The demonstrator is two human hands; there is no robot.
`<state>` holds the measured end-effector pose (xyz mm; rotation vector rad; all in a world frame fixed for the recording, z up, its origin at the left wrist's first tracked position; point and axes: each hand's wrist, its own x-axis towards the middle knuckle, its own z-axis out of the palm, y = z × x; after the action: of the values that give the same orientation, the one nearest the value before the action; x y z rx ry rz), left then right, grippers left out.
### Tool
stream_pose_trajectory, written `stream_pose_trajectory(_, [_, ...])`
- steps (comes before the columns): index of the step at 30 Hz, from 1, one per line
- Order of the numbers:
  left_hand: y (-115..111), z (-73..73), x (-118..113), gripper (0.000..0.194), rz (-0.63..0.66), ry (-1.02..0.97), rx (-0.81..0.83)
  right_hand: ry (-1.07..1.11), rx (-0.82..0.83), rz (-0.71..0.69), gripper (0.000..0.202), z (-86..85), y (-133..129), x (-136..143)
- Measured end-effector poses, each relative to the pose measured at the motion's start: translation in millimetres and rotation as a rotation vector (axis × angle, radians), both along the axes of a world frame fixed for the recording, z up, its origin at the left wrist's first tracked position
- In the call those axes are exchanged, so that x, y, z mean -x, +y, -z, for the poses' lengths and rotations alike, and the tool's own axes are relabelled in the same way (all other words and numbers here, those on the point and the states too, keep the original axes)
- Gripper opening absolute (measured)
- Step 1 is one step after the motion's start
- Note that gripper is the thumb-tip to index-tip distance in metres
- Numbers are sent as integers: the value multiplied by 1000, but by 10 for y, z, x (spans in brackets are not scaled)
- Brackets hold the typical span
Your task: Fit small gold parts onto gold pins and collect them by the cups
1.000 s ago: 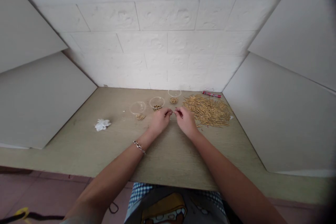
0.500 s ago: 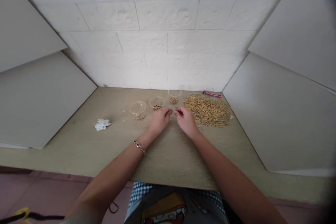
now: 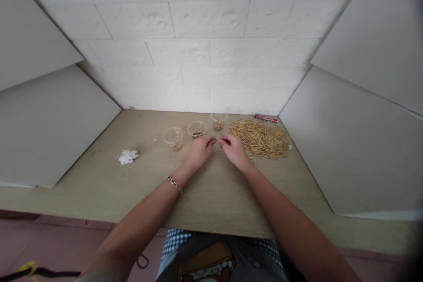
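Note:
My left hand [image 3: 201, 148] and my right hand [image 3: 233, 150] meet fingertip to fingertip above the middle of the table, each closed in a pinch. Whatever sits between the fingers is too small to name. Right of my right hand spreads a large pile of thin gold-coloured sticks [image 3: 262, 140]. Beyond my left hand stands a clear round tub [image 3: 197, 125] with small dark and gold pieces in it. Farther left is another clear tub [image 3: 172, 131], with a little heap of pale bits [image 3: 176, 146] at its front. A third clear tub [image 3: 218, 116] stands at the back, by small tan pieces [image 3: 217, 126].
A crumpled white tissue [image 3: 128, 156] lies on the table [image 3: 99, 185] at the left. Near the wall, behind the pile, is a red wrapped tube [image 3: 265, 118]. Grey panels [image 3: 59, 119] close in both sides, and a white brick-patterned wall [image 3: 191, 53] stands behind.
Both hands keep their pinch at nearly the same place, with only slight finger movement. The whole view has shifted very slightly; the tubs and the pile have stayed put.

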<state>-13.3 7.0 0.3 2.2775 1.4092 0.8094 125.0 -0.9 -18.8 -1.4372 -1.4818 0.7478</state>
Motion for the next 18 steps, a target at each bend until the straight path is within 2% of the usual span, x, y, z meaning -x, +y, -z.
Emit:
stream_pose_trajectory(8, [11, 18, 8, 19, 10, -3, -32, -23, -26, -40, 11, 0, 8, -32])
stream_pose_trajectory(18, [-4, 0, 8, 20, 21, 18, -33, -148, -163, -27, 13, 49, -8, -26])
